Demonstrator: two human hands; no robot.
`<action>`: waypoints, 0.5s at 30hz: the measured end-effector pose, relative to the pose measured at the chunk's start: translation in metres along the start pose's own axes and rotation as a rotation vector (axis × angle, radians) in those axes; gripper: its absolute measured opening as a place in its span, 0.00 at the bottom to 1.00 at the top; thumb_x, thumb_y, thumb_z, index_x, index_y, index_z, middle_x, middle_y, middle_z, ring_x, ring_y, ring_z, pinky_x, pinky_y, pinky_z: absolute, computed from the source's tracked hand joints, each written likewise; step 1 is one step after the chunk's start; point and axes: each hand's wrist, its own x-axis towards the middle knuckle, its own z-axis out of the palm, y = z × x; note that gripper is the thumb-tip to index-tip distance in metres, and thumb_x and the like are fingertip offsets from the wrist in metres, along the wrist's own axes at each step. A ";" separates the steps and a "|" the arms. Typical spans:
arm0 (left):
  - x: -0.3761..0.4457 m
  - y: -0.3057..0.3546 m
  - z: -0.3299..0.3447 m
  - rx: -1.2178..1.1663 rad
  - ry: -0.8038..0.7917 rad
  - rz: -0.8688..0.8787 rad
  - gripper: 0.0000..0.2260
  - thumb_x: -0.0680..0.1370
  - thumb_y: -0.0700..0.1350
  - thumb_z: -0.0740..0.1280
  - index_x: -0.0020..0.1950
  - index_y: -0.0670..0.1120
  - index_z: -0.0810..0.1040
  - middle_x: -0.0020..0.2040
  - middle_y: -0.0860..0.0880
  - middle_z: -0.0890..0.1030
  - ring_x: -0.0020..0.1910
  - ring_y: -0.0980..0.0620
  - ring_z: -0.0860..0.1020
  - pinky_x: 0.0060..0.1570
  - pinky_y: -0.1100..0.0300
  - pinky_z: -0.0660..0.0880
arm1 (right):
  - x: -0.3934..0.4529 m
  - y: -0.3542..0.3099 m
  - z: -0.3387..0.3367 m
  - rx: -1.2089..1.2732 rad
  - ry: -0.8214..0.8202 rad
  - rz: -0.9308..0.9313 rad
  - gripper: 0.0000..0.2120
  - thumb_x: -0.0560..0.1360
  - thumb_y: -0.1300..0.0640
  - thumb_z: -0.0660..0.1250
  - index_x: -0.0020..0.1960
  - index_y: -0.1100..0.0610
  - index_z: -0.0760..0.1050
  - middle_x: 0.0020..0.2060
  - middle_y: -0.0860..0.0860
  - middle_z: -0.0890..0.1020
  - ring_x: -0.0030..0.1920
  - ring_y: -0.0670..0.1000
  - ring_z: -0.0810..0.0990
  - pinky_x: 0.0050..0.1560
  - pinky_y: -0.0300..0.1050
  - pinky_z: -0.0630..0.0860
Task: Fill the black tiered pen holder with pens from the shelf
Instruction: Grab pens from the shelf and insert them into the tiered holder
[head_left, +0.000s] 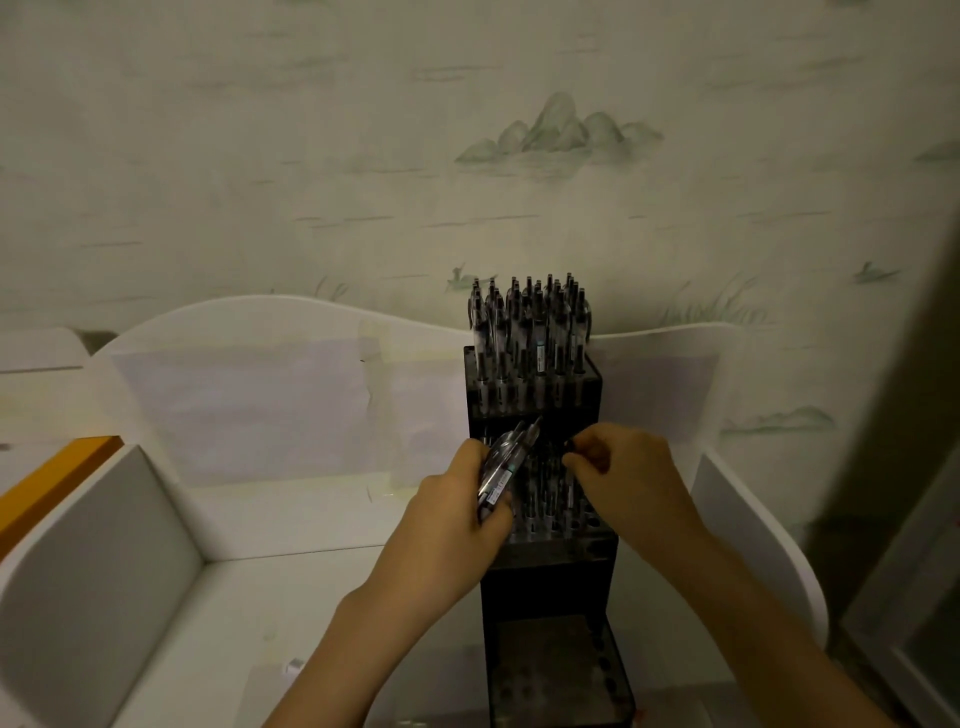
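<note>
Black tiered pen holder (545, 566): I see it standing upright on the white shelf (291, 525), against the back panel. Top tier packed with upright pens (530, 332); middle tier partly filled; lowest tier shows open holes. Left hand (457, 499): fingers clamped round a bundle of pens (501, 467), tilted, just over the middle tier. Right hand (623, 467): fingers (582, 457) pinched together on a dark pen end at the middle tier. Behind: pale landscape wallpaper (561, 130).
</note>
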 end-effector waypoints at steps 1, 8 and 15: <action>0.000 0.000 0.000 0.000 -0.001 0.002 0.07 0.78 0.44 0.65 0.52 0.53 0.68 0.37 0.52 0.79 0.32 0.54 0.77 0.31 0.59 0.73 | -0.001 0.001 0.001 -0.014 -0.011 0.013 0.05 0.75 0.58 0.71 0.50 0.57 0.82 0.34 0.42 0.78 0.36 0.37 0.78 0.36 0.22 0.72; 0.000 0.001 0.001 -0.010 -0.008 0.010 0.08 0.78 0.44 0.65 0.53 0.53 0.69 0.38 0.52 0.79 0.33 0.55 0.78 0.31 0.59 0.74 | -0.011 -0.006 -0.006 0.033 0.080 -0.024 0.12 0.71 0.57 0.75 0.54 0.54 0.81 0.37 0.43 0.81 0.38 0.40 0.80 0.39 0.25 0.74; 0.000 0.003 0.008 -0.031 -0.042 0.025 0.08 0.77 0.43 0.66 0.54 0.51 0.70 0.38 0.51 0.80 0.32 0.54 0.78 0.31 0.55 0.76 | -0.020 -0.029 -0.013 0.544 -0.157 0.189 0.07 0.72 0.55 0.73 0.49 0.57 0.83 0.38 0.49 0.86 0.39 0.47 0.84 0.41 0.39 0.80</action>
